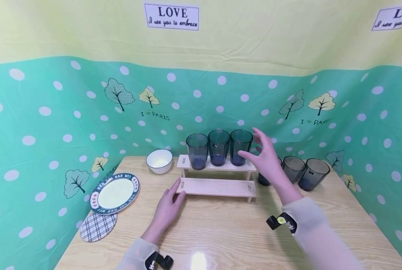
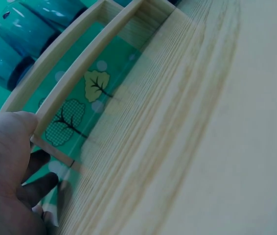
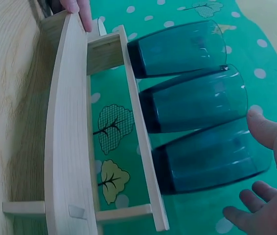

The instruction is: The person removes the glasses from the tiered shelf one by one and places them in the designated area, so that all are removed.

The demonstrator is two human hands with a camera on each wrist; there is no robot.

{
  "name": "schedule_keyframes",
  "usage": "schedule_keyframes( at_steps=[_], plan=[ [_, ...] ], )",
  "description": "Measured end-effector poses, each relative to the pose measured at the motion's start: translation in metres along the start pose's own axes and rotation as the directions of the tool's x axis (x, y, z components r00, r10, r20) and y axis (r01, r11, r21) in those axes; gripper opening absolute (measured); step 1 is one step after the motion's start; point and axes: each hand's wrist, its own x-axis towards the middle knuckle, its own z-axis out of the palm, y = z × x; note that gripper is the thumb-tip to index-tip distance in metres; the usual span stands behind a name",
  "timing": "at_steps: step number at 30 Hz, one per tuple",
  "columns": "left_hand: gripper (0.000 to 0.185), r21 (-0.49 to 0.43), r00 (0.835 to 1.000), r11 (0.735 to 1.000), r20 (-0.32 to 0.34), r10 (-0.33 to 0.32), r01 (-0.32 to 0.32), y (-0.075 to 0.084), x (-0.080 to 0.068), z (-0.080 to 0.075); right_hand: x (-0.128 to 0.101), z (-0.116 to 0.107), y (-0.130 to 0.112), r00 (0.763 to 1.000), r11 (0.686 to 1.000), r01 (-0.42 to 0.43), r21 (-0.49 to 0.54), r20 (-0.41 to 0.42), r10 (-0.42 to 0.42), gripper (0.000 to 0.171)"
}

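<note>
right hand [image 1: 265,155], fingers spread open, is hovering beside the rightmost smoky-blue translucent glass [image 1: 240,147] on the pale wooden rack [image 1: 217,186]; left hand [image 1: 168,206] is resting flat-fingered against its near-left end.

Staged home-style dining setup, wood table [image 1: 221,232], polka-dot cloth backdrop [image 1: 69,112], tumblers [image 1: 219,147], plate [image 1: 114,194], bowl [image 1: 159,161]

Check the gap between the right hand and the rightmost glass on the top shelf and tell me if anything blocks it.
Nothing visible blocks it. The right hand is open, fingers spread beside the rightmost glass on the wooden rack, with only open air between them. The other two glasses stand on its far side, away from the hand.
</note>
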Motion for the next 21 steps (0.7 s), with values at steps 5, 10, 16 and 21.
schedule_keyframes(
  at_steps=[5, 10, 16, 21],
  plan=[
    [0.064, -0.005, 1.000, 1.000, 0.000, -0.001, 0.001, -0.001, -0.001, 0.000, 0.006, 0.008, 0.001, 0.999, 1.000, -0.031, -0.006, 0.019, 0.031, 0.102],
    [0.063, -0.002, 1.000, 1.000, -0.002, 0.004, -0.004, -0.001, 0.000, 0.001, 0.009, 0.013, 0.005, 0.996, 0.996, -0.073, -0.041, 0.041, 0.075, 0.104],
    [0.063, 0.012, 1.000, 1.000, -0.007, 0.012, -0.012, 0.000, -0.001, 0.000, 0.011, 0.017, 0.007, 0.994, 0.995, -0.094, -0.043, 0.055, 0.096, 0.103],
    [0.063, 0.012, 1.000, 1.000, -0.009, 0.006, -0.006, 0.000, -0.001, 0.000, 0.012, 0.020, 0.010, 0.994, 0.995, -0.096, -0.040, 0.048, 0.098, 0.100]
  ],
)
